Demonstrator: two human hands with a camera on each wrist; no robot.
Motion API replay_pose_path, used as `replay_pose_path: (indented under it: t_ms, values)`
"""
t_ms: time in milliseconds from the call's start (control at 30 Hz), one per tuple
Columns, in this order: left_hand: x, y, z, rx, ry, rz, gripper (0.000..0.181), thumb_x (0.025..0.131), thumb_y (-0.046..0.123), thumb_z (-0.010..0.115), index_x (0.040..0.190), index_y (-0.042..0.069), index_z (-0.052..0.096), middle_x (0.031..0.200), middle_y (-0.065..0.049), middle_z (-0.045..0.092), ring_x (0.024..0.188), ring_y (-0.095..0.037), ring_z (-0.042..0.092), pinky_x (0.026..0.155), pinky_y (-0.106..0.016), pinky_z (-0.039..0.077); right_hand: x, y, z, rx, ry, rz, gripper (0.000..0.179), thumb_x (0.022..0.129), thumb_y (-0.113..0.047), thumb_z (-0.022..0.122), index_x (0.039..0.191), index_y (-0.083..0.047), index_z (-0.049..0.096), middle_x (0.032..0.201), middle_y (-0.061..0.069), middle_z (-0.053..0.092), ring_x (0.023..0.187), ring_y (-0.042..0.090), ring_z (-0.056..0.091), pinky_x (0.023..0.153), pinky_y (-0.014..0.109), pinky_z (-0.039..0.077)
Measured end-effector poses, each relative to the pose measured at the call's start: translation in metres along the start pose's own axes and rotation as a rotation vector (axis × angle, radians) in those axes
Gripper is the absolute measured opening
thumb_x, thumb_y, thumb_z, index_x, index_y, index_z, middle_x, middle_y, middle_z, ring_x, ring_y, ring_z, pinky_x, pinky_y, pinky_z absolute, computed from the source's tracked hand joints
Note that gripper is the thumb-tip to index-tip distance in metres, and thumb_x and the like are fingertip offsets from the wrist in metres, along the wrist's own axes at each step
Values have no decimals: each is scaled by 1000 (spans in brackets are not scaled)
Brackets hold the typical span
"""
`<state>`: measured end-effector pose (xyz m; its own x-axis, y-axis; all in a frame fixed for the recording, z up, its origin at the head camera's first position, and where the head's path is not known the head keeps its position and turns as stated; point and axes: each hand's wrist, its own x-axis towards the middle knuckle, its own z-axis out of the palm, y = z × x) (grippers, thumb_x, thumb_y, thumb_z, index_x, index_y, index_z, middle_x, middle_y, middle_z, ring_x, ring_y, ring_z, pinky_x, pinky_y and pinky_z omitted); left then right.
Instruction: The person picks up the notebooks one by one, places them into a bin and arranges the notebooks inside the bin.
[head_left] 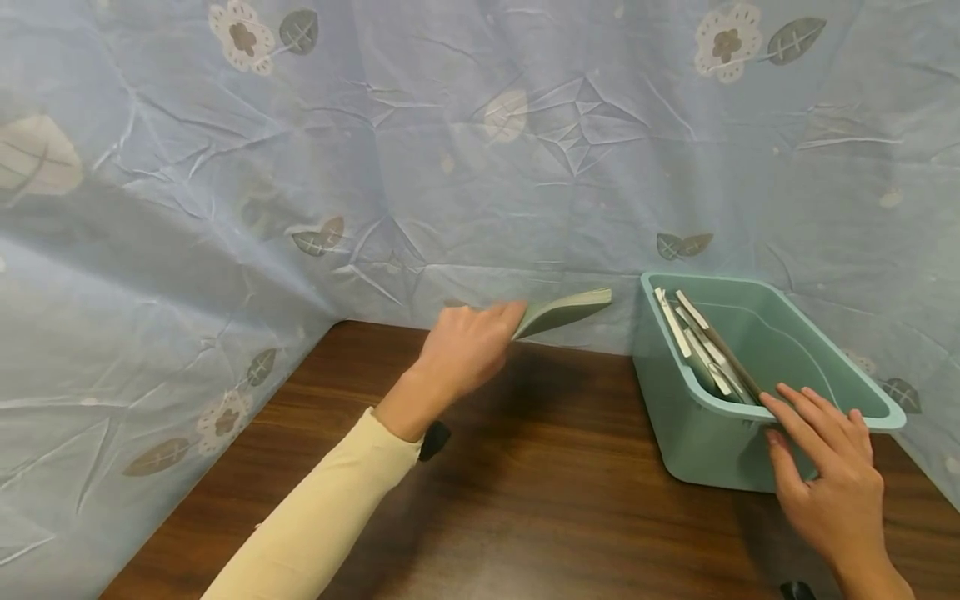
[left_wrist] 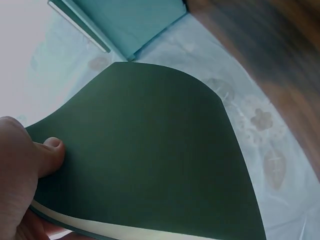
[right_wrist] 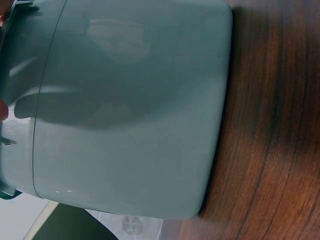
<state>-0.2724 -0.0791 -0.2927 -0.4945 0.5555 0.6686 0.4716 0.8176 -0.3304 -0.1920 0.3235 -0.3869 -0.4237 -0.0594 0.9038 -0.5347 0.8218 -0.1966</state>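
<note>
My left hand (head_left: 468, 346) grips a thin, softcover green book (head_left: 564, 315) by one edge and holds it above the table. In the left wrist view the thumb presses on the dark green cover (left_wrist: 150, 145), which bends, and pale page edges show below. At the right, my right hand (head_left: 832, 471) touches the near rim of a teal plastic bin (head_left: 840, 358), its fingers fairly straight over the rim and its thumb against the outer wall. Several thin books (head_left: 705, 346) stand on edge along the bin's left side.
The brown wooden table (head_left: 517, 517) carries the bin at its right. Behind and to the left hangs a wrinkled blue-grey cloth (head_left: 480, 167) with flower and leaf prints. The bin's outer wall (right_wrist: 125, 165) fills much of the right wrist view.
</note>
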Motion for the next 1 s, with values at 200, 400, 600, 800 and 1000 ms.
replay_pose_path:
  t_ms: [200, 400, 600, 800, 1000]
  values:
    - [10, -3, -7, -10, 28, -15, 23, 77, 4, 65, 95, 12, 53, 76, 0, 63, 47, -24, 55, 39, -40, 43, 0, 0, 0, 0, 2, 7, 34, 95, -27, 61, 123, -11, 71, 132, 12, 65, 136, 24, 50, 117, 60, 23]
    - [19, -5, -14, -23, 33, -21, 26, 77, 3, 64, 100, 12, 54, 81, -1, 65, 50, -26, 58, 41, -42, 45, 1, 0, -1, -18, -17, 9, 35, 95, -28, 60, 124, -11, 70, 133, 12, 64, 136, 26, 49, 117, 62, 22]
    - [25, -7, -17, -36, 55, -29, 26, 82, -2, 57, 104, 12, 57, 85, -1, 68, 49, -26, 57, 41, -43, 44, -1, 0, 0, -2, -12, 7, 35, 96, -30, 59, 124, -11, 70, 133, 12, 64, 137, 23, 49, 117, 61, 22]
    - [36, -7, -22, -24, 96, -7, 22, 81, -4, 55, 97, 11, 54, 78, -1, 65, 48, -23, 54, 39, -39, 42, -1, -1, 0, -1, 11, -2, 33, 95, -27, 61, 122, -10, 71, 131, 12, 66, 135, 23, 51, 117, 59, 24]
    - [43, -9, -27, -33, 48, -6, 23, 79, -3, 57, 98, 10, 54, 80, -3, 66, 51, -25, 56, 41, -38, 43, 1, -1, 1, 1, 12, -8, 33, 95, -28, 61, 122, -10, 71, 131, 12, 66, 135, 23, 51, 117, 59, 24]
